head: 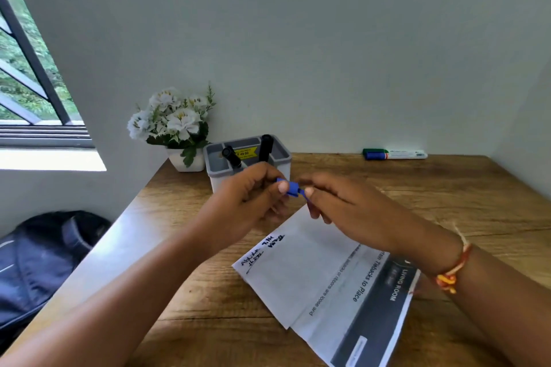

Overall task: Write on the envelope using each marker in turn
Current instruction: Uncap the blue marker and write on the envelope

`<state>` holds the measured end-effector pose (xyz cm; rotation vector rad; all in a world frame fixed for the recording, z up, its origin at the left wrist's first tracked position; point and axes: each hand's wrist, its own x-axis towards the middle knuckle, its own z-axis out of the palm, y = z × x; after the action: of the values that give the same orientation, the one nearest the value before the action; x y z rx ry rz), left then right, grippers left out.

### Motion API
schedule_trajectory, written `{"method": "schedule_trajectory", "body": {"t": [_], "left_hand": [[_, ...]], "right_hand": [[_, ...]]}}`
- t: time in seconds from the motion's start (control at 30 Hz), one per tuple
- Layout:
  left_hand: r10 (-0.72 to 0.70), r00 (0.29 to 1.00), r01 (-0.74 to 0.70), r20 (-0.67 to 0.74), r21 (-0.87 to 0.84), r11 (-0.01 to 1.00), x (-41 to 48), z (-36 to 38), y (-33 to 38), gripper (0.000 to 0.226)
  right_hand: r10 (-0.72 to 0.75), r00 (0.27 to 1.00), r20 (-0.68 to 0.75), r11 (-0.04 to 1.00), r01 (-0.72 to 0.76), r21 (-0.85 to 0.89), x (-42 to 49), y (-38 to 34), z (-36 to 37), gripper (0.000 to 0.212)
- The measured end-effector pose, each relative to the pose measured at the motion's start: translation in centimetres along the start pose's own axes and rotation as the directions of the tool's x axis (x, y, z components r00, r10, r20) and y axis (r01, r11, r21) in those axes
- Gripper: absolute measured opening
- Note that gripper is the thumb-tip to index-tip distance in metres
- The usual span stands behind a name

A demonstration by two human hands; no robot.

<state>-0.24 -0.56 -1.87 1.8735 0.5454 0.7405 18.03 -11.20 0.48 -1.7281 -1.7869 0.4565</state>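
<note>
Blue marker (293, 188), barrel inside right hand (346, 208)

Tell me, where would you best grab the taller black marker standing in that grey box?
Pinch the black marker by its top end, coming straight down from above. It stands nearly upright, and only that end clears the rim of the grey box; the walls hide the rest. Keep your fingers off its left side, where the shorter black marker leans.

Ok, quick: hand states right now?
Left hand: pinching the blue marker at its cap end.
Right hand: pinching the same marker's other end.
</note>
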Motion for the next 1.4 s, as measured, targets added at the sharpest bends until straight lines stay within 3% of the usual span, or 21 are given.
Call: {"method": "schedule_trajectory", "body": {"t": [0.1,0.17,0.2,0.27,0.33,0.4,0.43,0.53,0.6,0.67,0.73,0.83,1.27,1.4], "left_hand": [[-0.1,0.995,0.096,-0.009,-0.193,0.976,0.2,-0.8,0.4,0.009],[-0.167,0.984,0.176,0.054,-0.263,0.949,0.1,-1.2,0.5,0.009],[-0.196,0.977,0.212,0.087,-0.275,0.938,0.1,-1.3,0.6,0.013],[-0.252,0.959,0.281,0.132,-0.3,0.912,0.0,-1.5,0.8,0.02],[-0.307,0.937,0.347,0.17,-0.336,0.876,0.0,-1.8,0.9,0.02],[-0.329,0.916,0.393,0.23,-0.347,0.852,0.1,-2.2,0.9,0.018],[-0.337,0.905,0.413,0.26,-0.346,0.843,0.1,-2.3,0.9,0.018],[-0.379,0.884,0.443,0.275,-0.226,0.868,0.1,-2.5,0.4,0.015],[-0.41,0.883,0.41,0.23,0.052,0.911,0.2,-2.3,0.0,0.015],[-0.404,0.891,0.309,0.206,0.376,0.874,0.2,-2.4,-0.2,0.012],[-0.396,0.883,0.204,0.252,0.553,0.808,0.3,-2.7,-0.3,0.032],[-0.395,0.86,0.149,0.324,0.582,0.8,0.3,-2.9,-0.1,0.057],[-0.342,0.851,0.067,0.4,0.561,0.825,0.5,-3.0,-0.7,0.047],[-0.37,0.86,0.107,0.352,0.583,0.805,0.5,-3.0,-0.7,0.07]], "right_hand": [[0.115,0.99,0.075,0.982,-0.125,0.141,-0.3,0.5,-1.0,0.018],[0.174,0.983,0.054,0.923,-0.182,0.339,-0.3,0.8,-1.2,0.015],[0.232,0.971,0.05,0.837,-0.226,0.499,-0.3,0.9,-1.2,0.016],[0.342,0.931,0.129,0.521,-0.302,0.799,-0.3,0.7,-1.1,0.02],[0.351,0.906,0.237,0.251,-0.335,0.908,-0.3,0.7,-0.9,0.023],[0.33,0.903,0.274,0.113,-0.326,0.939,-0.3,0.6,-0.5,0.024],[0.327,0.907,0.265,0.093,-0.31,0.946,-0.3,0.5,-0.3,0.025],[0.329,0.923,0.202,0.221,-0.283,0.933,-0.3,0.4,0.7,0.027],[0.354,0.924,0.143,0.426,-0.296,0.855,-0.2,0.5,1.6,0.022],[0.374,0.925,0.073,0.597,-0.3,0.744,-0.2,0.7,2.6,0.015],[0.341,0.939,0.052,0.698,-0.29,0.655,-0.3,0.6,3.4,0.011],[0.274,0.959,0.073,0.781,-0.266,0.565,-0.5,0.9,4.2,0.021],[0.205,0.978,0.033,0.919,-0.204,0.337,-0.1,0.3,4.3,0.008],[0.238,0.971,0.001,0.898,-0.22,0.381,-0.4,0.7,4.7,0.006]]}}
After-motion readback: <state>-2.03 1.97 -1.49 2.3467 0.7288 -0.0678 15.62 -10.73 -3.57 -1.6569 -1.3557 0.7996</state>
